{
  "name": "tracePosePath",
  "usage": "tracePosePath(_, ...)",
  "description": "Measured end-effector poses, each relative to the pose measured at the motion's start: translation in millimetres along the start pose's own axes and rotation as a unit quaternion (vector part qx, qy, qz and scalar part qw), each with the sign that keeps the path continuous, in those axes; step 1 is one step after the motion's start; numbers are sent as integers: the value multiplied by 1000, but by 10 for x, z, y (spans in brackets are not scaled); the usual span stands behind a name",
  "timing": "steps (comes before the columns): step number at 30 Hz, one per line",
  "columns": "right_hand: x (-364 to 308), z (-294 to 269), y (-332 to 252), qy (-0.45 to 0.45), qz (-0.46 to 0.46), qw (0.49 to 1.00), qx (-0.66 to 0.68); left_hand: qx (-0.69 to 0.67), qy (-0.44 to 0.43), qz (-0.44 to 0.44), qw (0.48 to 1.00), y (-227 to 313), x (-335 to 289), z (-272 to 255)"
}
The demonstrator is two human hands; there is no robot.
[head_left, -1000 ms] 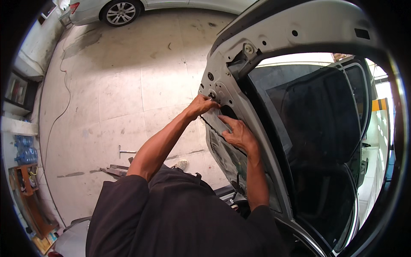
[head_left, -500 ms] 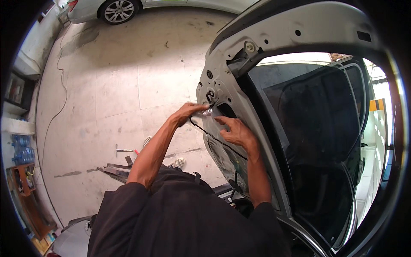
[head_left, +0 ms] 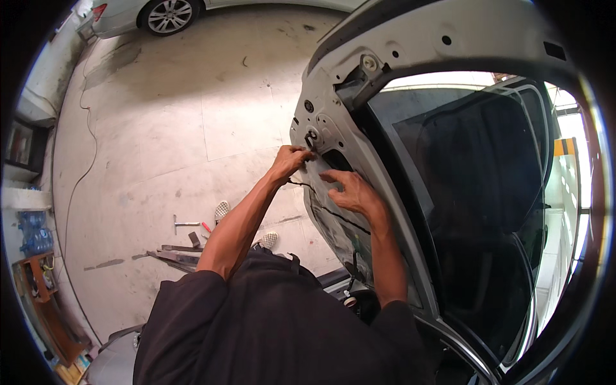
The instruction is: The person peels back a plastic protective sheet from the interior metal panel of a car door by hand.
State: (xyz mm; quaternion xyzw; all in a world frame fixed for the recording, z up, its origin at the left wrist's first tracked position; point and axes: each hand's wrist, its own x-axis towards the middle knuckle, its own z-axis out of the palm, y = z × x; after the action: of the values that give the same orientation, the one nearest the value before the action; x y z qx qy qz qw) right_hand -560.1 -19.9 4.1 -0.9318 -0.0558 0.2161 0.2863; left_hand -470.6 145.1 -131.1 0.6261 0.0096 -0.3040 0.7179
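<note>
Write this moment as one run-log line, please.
left hand: fingers bunched at car door's inner panel, hold unclear | right hand: forefinger extended, contact unclear | black cable: along panel | hammer: on floor

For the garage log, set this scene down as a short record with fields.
Left hand: fingers bunched at the door's edge; whether they grip anything is too small to tell
Right hand: open, index finger extended; contact with the door unclear
Car door: inner side facing the person, holes in its metal
Black cable: runs from near the left hand down across the door
Floor: T-shaped tool, lying flat
Background: parked car
</note>
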Motion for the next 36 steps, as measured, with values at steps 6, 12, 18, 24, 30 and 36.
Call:
tracePosePath(6,1,1,-38,-19,13,1000,15,-5,-79,-40,996,-441,-294,-277)
tracePosePath(12,-41,92,30,19,13,1000,5,175,-98,-64,977,160,-291,-529)
tracePosePath(18,-253,650,-5,113,-18,988,-104,274,37,108,955,63,-27,-280)
tracePosePath(24,-350,907,-35,192,27,978,-82,303,178,118,929,69,-39,82)
tracePosePath(30,-370,1061,-42,235,64,966,-87,481,183,242,823,130,-108,120)
tracePosePath(36,-353,1114,44,249,77,964,-58,368,205,283,862,-7,-178,19)
